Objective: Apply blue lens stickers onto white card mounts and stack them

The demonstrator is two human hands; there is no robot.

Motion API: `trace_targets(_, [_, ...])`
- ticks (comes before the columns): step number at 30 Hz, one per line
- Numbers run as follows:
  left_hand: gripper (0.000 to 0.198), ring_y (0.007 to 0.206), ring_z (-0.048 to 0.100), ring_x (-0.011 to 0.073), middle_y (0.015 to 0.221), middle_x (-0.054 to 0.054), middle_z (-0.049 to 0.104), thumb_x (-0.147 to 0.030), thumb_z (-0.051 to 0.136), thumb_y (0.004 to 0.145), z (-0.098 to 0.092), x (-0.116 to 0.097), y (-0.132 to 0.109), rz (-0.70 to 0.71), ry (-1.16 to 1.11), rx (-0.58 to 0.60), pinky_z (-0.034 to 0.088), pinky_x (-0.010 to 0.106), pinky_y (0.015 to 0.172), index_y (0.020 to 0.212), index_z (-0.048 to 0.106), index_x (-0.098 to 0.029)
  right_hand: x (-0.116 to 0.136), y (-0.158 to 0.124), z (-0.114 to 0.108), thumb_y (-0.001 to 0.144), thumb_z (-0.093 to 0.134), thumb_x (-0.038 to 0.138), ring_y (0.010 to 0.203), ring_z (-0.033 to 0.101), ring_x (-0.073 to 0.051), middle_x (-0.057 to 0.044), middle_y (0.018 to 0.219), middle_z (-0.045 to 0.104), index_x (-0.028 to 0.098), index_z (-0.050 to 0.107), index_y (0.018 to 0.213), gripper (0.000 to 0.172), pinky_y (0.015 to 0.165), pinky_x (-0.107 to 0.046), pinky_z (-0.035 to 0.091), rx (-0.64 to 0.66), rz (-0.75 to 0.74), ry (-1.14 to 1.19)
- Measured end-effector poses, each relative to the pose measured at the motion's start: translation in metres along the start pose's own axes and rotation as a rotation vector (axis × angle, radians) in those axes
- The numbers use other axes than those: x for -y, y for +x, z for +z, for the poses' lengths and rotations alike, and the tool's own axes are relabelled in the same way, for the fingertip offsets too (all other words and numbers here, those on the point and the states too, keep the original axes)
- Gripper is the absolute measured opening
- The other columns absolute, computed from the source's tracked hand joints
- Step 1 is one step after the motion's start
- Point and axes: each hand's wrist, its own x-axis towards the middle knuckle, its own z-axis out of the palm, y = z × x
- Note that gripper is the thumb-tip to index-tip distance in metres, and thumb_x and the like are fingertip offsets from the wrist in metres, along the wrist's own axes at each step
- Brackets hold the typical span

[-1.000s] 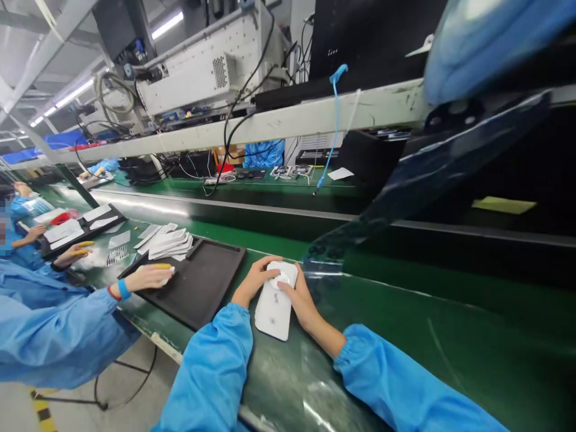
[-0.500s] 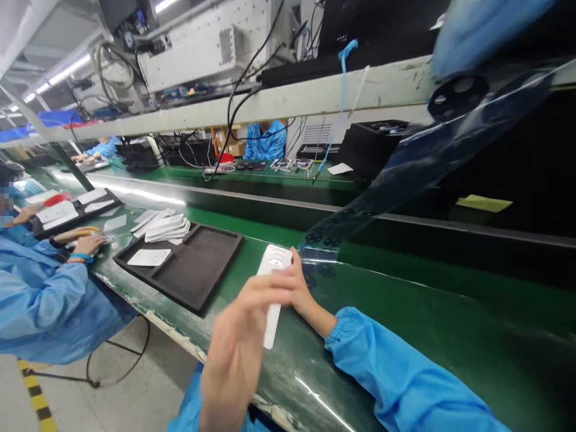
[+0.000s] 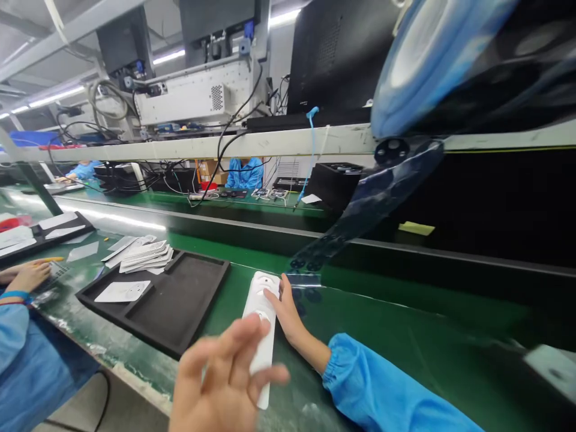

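Observation:
A long white plastic panel with round openings near its far end lies on the green bench in front of me. My right hand grips its far right edge, the thumb resting on its face and the fingers along the side. Closer to the camera, my left hand hovers over the panel's left side, fingers apart and blurred, with nothing in it. It covers part of the panel. Just beyond my right hand, a clear film strip with dark round pieces hangs down onto the bench.
Left of the panel sits a black tray holding a flat white piece; a stack of white panels lies at its far side. A blue-and-white roll hangs upper right. A co-worker's hand is at far left.
The camera view has shifted. My left hand has moved lower, off the panel's upper part, and its fingers have spread. My right thumb now shows on the panel's face.

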Motion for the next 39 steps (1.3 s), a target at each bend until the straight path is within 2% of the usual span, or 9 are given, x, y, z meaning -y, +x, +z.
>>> trace_targets(3, [0.083, 0.144, 0.031, 0.0411, 0.16, 0.013, 0.028, -0.042, 0.066, 0.087, 0.007, 0.05, 0.006, 0.009, 0.517, 0.085, 0.042, 0.059, 0.108, 0.158, 0.024, -0.029, 0.005, 0.002, 0.0, 0.077, 0.071, 0.05, 0.143, 0.029, -0.027, -0.009, 0.156, 0.03, 0.021, 0.012, 0.156, 0.103, 0.121, -0.04, 0.022, -0.035, 0.057, 0.043])
trace_targets(6, [0.079, 0.148, 0.015, 0.0459, 0.162, 0.018, 0.019, -0.029, 0.066, 0.083, 0.014, 0.1, -0.007, 0.019, 1.148, 0.157, 0.03, 0.069, 0.11, 0.155, 0.035, -0.022, 0.018, 0.006, -0.005, 0.074, 0.075, 0.039, 0.139, 0.035, -0.027, -0.007, 0.152, 0.038, 0.024, 0.017, 0.155, 0.101, 0.119, -0.037, 0.026, -0.044, 0.185, 0.082])
trace_targets(11, [0.087, 0.147, 0.017, 0.0463, 0.164, 0.013, 0.01, -0.03, 0.069, 0.079, 0.009, 0.139, -0.02, 0.183, 1.343, 0.197, 0.036, 0.063, 0.107, 0.156, 0.029, -0.037, 0.057, 0.015, -0.02, 0.085, 0.065, 0.031, 0.117, 0.056, -0.027, -0.011, 0.126, 0.059, 0.022, 0.044, 0.137, 0.057, 0.09, -0.038, 0.052, 0.078, 0.496, 0.192])
trace_targets(14, [0.085, 0.146, 0.023, 0.0446, 0.164, 0.014, 0.014, -0.032, 0.068, 0.082, 0.003, 0.145, -0.018, 0.202, 1.329, 0.216, 0.034, 0.063, 0.109, 0.156, 0.026, -0.039, 0.08, 0.019, -0.025, 0.094, 0.054, 0.03, 0.1, 0.062, -0.028, -0.012, 0.106, 0.063, 0.018, 0.055, 0.116, 0.024, 0.069, -0.035, 0.054, 0.175, 0.63, 0.268])
trace_targets(16, [0.082, 0.146, 0.023, 0.0447, 0.163, 0.015, 0.015, -0.036, 0.068, 0.084, 0.0, 0.146, -0.015, 0.16, 1.293, 0.248, 0.03, 0.064, 0.11, 0.155, 0.027, -0.039, 0.09, 0.021, -0.028, 0.099, 0.048, 0.031, 0.094, 0.064, -0.027, -0.011, 0.1, 0.063, 0.019, 0.052, 0.115, 0.02, 0.067, -0.036, 0.054, 0.187, 0.681, 0.311])
trace_targets(23, [0.071, 0.149, 0.015, 0.0433, 0.162, 0.021, 0.012, -0.057, 0.056, 0.094, -0.001, 0.122, 0.012, -0.1, 1.163, 0.532, 0.022, 0.063, 0.117, 0.155, 0.027, -0.036, 0.098, 0.033, -0.035, 0.104, 0.041, 0.045, 0.093, 0.065, -0.03, -0.017, 0.11, 0.059, 0.015, 0.032, 0.139, 0.046, 0.076, -0.045, 0.055, 0.196, 0.749, 0.43])
trace_targets(31, [0.066, 0.15, 0.015, 0.0394, 0.159, 0.026, 0.019, -0.048, 0.054, 0.098, 0.019, 0.121, 0.031, -0.117, 1.278, 0.506, 0.025, 0.056, 0.118, 0.156, 0.03, -0.027, 0.091, 0.04, -0.038, 0.104, 0.041, 0.048, 0.098, 0.064, -0.028, -0.017, 0.122, 0.055, 0.02, 0.025, 0.145, 0.052, 0.085, -0.05, 0.053, 0.207, 0.72, 0.458])
trace_targets(36, [0.066, 0.15, 0.016, 0.0388, 0.16, 0.026, 0.017, -0.048, 0.052, 0.099, 0.017, 0.132, 0.021, -0.07, 1.251, 0.448, 0.027, 0.055, 0.117, 0.157, 0.027, -0.029, 0.107, 0.035, -0.042, 0.103, 0.042, 0.042, 0.098, 0.064, -0.036, -0.023, 0.119, 0.055, 0.015, 0.036, 0.14, 0.047, 0.086, -0.067, 0.047, 0.345, 0.887, 0.391])
trace_targets(39, [0.066, 0.149, 0.019, 0.0394, 0.16, 0.026, 0.018, -0.046, 0.053, 0.099, 0.017, 0.132, 0.02, -0.068, 1.251, 0.435, 0.028, 0.056, 0.117, 0.157, 0.026, -0.03, 0.115, 0.018, -0.039, 0.101, 0.045, 0.049, 0.1, 0.064, -0.04, -0.027, 0.125, 0.051, 0.018, 0.028, 0.147, 0.058, 0.085, -0.068, 0.046, 0.459, 0.967, 0.397])
